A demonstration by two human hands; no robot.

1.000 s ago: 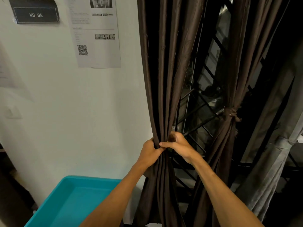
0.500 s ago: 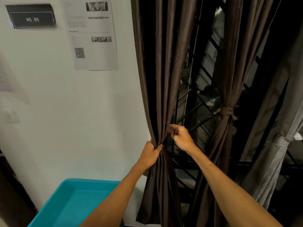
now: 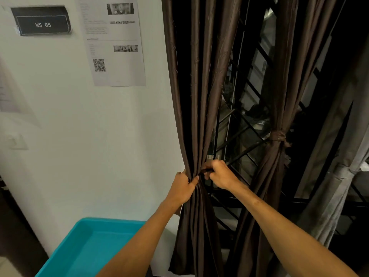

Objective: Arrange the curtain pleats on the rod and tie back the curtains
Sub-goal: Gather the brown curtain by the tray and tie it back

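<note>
— Where the brown curtain point(image 3: 201, 96) runs up above the left hand point(image 3: 182, 188), can its top be seen?
— No, it is cut off by the frame. Glossy pleats point(image 3: 196, 206) are gripped by that hand; a dark strip point(image 3: 203, 171), hard to identify, is pinched by the right hand point(image 3: 220, 174) just beside it. Right of both, a second curtain point(image 3: 289, 56) is knotted.
</note>
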